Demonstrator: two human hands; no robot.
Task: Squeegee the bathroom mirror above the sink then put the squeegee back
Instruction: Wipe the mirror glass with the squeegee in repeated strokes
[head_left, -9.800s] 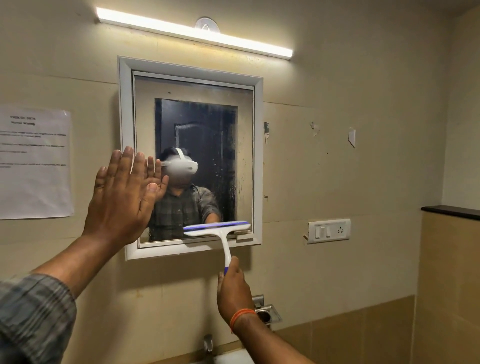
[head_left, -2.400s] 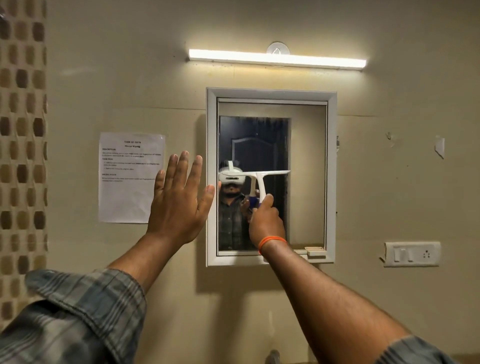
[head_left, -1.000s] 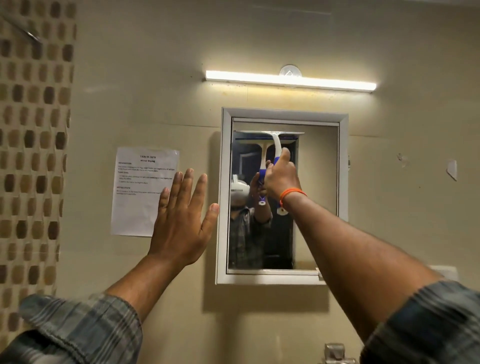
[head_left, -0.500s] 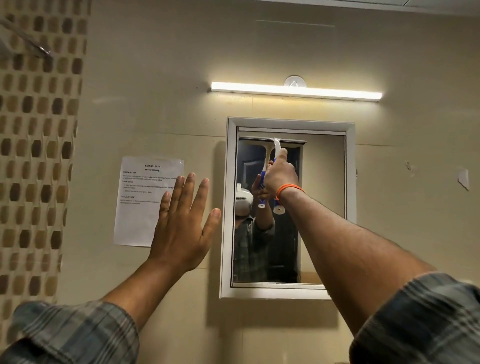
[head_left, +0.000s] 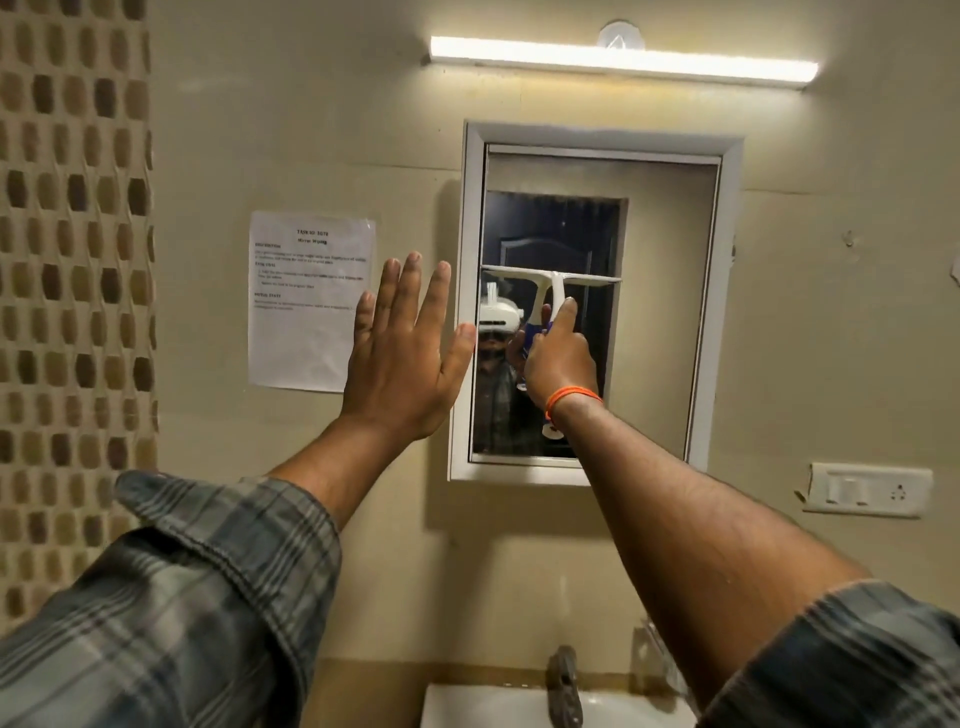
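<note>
A white-framed mirror hangs on the beige wall above the sink. My right hand grips the blue handle of a white squeegee. Its blade lies level against the glass, about halfway up the left part of the mirror. My left hand is flat and spread, fingers up, by the wall just left of the mirror frame, holding nothing. The glass reflects a person with a white headset and a dark door.
A printed sheet is taped to the wall left of the mirror. A tube light glows above it. A switch plate sits at the lower right. A tap stands over the sink. Patterned tiles cover the far left.
The squeegee has come down from the mirror's top edge to about mid-height, still in my right hand. My left hand stays flat beside the frame. The view has tilted down, showing the sink.
</note>
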